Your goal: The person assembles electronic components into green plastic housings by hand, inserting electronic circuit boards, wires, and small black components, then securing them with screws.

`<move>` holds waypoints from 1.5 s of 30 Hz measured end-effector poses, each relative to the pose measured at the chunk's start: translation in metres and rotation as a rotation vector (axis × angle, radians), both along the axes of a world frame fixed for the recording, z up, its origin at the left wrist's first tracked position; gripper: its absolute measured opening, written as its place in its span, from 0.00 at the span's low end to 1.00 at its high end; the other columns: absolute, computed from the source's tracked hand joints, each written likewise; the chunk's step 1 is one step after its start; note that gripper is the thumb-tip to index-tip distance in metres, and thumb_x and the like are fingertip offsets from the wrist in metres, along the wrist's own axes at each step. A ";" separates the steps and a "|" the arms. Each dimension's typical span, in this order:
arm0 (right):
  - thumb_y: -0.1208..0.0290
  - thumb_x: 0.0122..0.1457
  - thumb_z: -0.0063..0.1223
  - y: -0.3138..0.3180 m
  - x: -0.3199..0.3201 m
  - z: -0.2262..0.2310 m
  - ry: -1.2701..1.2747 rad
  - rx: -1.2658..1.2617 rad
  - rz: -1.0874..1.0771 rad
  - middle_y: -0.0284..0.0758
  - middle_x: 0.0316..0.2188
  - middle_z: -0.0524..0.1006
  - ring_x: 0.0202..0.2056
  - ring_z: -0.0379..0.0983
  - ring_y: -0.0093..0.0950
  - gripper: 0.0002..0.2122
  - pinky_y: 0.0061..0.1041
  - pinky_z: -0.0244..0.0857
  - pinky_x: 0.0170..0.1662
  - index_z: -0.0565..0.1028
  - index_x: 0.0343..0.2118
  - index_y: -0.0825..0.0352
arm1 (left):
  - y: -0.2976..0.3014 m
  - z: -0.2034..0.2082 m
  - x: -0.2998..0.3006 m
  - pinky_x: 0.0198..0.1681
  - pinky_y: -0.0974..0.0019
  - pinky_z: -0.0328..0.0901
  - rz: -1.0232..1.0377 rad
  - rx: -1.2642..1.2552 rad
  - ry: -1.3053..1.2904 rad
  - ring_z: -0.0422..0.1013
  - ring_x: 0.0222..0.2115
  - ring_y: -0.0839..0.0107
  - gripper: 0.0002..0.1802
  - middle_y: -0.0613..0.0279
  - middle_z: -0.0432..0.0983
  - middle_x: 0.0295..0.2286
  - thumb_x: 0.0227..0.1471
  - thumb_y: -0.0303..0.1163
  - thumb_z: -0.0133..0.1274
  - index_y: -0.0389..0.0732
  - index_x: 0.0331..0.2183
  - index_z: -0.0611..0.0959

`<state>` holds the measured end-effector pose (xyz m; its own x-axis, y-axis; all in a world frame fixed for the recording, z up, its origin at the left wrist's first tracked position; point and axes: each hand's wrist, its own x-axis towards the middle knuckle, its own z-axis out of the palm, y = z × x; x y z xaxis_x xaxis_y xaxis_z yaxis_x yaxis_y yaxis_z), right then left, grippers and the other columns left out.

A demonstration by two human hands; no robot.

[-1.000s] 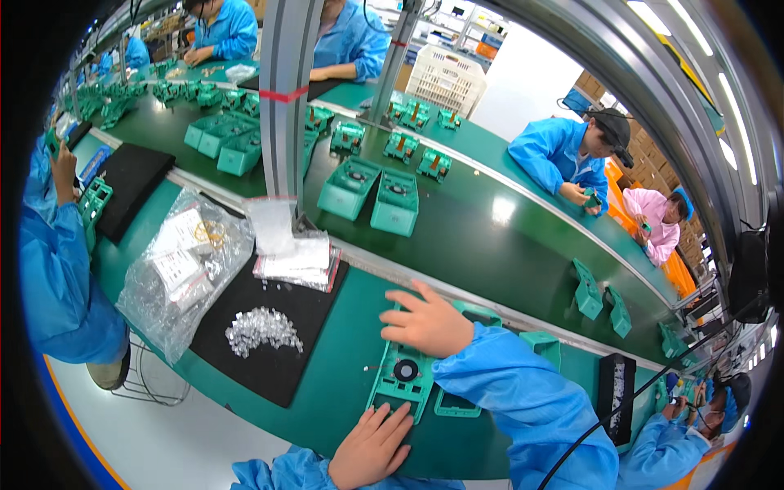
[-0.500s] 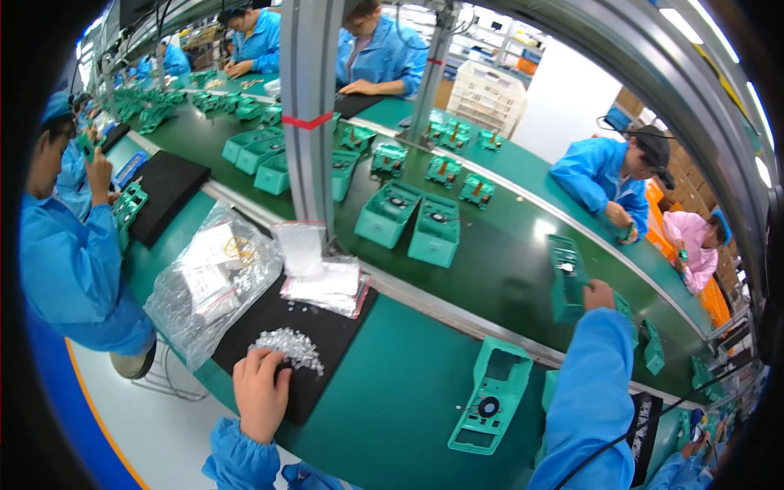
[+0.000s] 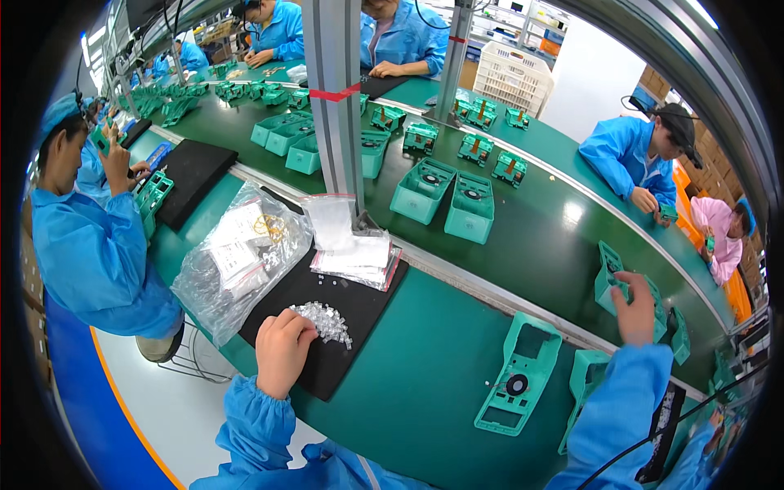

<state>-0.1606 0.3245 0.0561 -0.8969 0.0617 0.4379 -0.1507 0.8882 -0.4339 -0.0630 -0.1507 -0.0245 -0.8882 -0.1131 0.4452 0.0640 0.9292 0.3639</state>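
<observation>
My left hand [image 3: 282, 349] is at the near edge of a pile of small clear pieces [image 3: 329, 323] on a black mat [image 3: 327, 381]. Its thumb and fingertips are pressed together; whatever they hold is hidden. Over the dark green line, my right hand [image 3: 635, 312] has its fingers apart, right beside a green plastic housing [image 3: 606, 282] that it partly covers. On the bench between my arms lies another green housing [image 3: 536, 363] with a round black speaker [image 3: 516, 385]. A further green housing [image 3: 585, 377] is partly behind my right sleeve.
A clear plastic bag [image 3: 237, 261] and zip bags [image 3: 357, 260] lie on the mat's far side. A metal post [image 3: 335, 122] rises behind them. Two green housings [image 3: 425, 192] stand on the line. Co-workers in blue sit left and across. A black cable [image 3: 629, 453] crosses my right sleeve.
The view has shifted. My right hand has drawn back toward me from the housing on the line, its fingers now spread. My left fingertips have closed together beside the pile.
</observation>
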 end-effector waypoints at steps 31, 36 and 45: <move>0.71 0.46 0.59 -0.138 0.158 -0.036 -0.133 -0.439 1.004 0.27 0.36 0.74 0.31 0.69 0.24 0.08 0.21 0.59 0.33 0.75 0.31 0.61 | 0.132 0.015 0.065 0.38 0.76 0.60 -1.108 1.436 -1.119 0.64 0.34 0.81 0.06 0.68 0.69 0.32 0.55 0.26 0.47 0.36 0.35 0.75; 0.72 0.48 0.57 -0.129 0.161 -0.038 -0.054 -0.298 1.031 0.31 0.34 0.74 0.32 0.69 0.28 0.06 0.24 0.62 0.35 0.75 0.30 0.62 | 0.159 -0.002 0.073 0.41 0.74 0.59 -1.141 1.443 -1.004 0.62 0.35 0.81 0.07 0.69 0.68 0.32 0.54 0.26 0.49 0.37 0.37 0.74; 0.80 0.40 0.60 -0.140 0.162 -0.002 -0.037 -0.312 0.978 0.37 0.25 0.72 0.26 0.70 0.36 0.07 0.29 0.63 0.29 0.72 0.23 0.66 | 0.156 0.025 0.082 0.27 0.78 0.58 -0.945 1.482 -0.966 0.61 0.24 0.83 0.07 0.73 0.67 0.23 0.52 0.31 0.52 0.38 0.33 0.76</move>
